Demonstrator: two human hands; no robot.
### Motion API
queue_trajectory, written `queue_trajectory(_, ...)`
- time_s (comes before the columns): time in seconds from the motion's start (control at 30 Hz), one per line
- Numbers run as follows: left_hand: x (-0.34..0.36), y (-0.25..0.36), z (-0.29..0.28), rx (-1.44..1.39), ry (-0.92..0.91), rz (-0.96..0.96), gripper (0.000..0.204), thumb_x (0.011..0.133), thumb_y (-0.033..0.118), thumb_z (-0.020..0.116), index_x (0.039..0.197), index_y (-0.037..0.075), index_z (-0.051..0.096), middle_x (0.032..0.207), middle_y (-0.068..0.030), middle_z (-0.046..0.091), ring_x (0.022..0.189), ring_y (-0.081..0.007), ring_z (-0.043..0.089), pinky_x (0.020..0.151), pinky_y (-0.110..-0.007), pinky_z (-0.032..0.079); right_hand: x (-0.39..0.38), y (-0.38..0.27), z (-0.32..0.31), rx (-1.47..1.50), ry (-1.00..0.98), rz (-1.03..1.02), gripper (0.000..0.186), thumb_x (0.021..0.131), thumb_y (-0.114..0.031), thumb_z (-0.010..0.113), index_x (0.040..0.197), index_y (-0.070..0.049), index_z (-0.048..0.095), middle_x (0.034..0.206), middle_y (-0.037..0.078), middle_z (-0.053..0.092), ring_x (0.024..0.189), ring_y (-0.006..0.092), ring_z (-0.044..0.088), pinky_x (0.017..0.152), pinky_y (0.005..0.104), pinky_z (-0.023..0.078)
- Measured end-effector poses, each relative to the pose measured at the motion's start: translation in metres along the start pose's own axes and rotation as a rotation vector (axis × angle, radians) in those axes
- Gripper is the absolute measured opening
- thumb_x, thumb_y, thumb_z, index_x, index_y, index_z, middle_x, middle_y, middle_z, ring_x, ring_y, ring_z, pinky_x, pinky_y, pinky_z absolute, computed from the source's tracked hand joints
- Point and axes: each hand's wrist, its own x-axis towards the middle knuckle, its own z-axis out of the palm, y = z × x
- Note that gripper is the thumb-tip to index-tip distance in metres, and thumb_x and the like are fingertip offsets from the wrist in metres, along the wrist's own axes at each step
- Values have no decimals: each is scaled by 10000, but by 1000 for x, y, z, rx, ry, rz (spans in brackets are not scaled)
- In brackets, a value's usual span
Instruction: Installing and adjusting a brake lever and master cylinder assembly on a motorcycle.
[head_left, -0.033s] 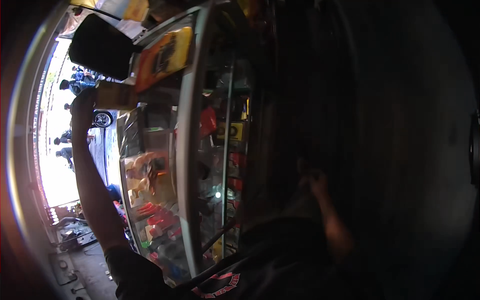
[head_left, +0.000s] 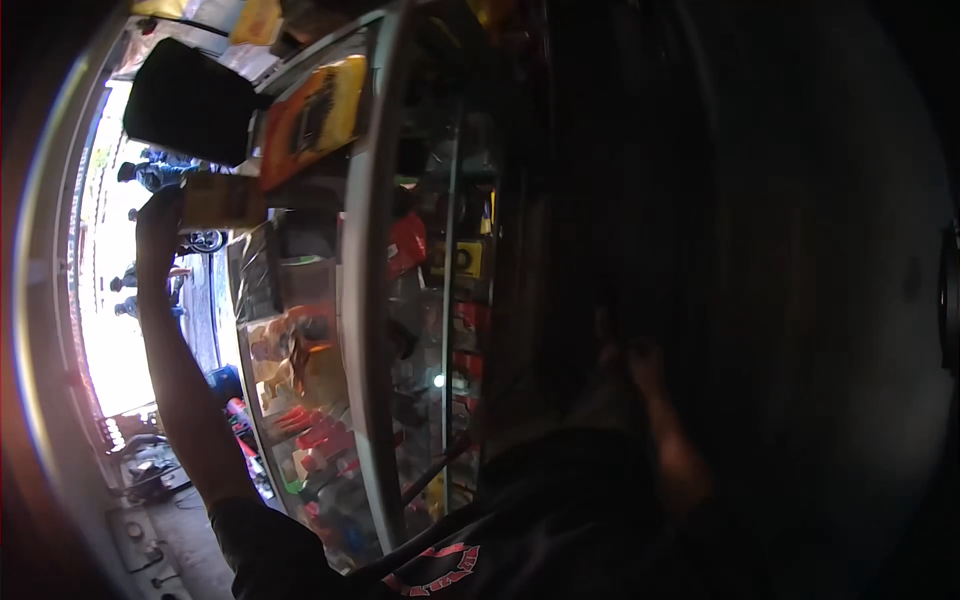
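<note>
My left arm stretches up the left side of the view, and my left hand [head_left: 160,218], dark against the bright opening, is closed at the end of a small brown box [head_left: 222,202]. Its fingers are in shadow. Just past the box lies an orange and yellow package [head_left: 315,110] on the glass display case [head_left: 365,300]. A dark, flat-sided object [head_left: 190,100] stands beside that package. Lower right, my right hand [head_left: 640,362] is in deep shadow near my body; its fingers are too dark to read.
Red and clear packaged goods [head_left: 320,440] fill the case behind glass, with a yellow box [head_left: 465,260] farther inside. A bright doorway on the left shows people [head_left: 150,175] and a wheel [head_left: 208,241] outside. Clutter [head_left: 150,465] lies on the floor. The right side is very dark.
The view has shifted slightly, so the case and packages sit a little farther left. My left hand stays at the brown box, which now covers more of the wheel outside.
</note>
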Motion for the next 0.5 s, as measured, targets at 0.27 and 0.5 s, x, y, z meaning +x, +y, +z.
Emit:
queue_trajectory(0.27, -9, -22, -21, 77, -55, -409, 402, 986, 319, 507, 1194, -7, 618, 1147, -132, 645, 1044, -229, 615, 910, -365, 469, 102, 21, -23, -370, 25, -4, 228, 875, -203, 622, 1026, -42, 679, 1005, 217, 675, 970, 348, 652, 871, 409, 509)
queue_trajectory(0.5, 30, -25, 98, -121, -104, -136, 295, 987, 190, 511, 1164, -10, 635, 1194, -137, 627, 1122, -213, 583, 983, -355, 444, 211, 72, 152, -151, -299, 171, 260, 896, -204, 589, 1103, -61, 654, 981, 175, 654, 869, 306, 646, 789, 399, 532)
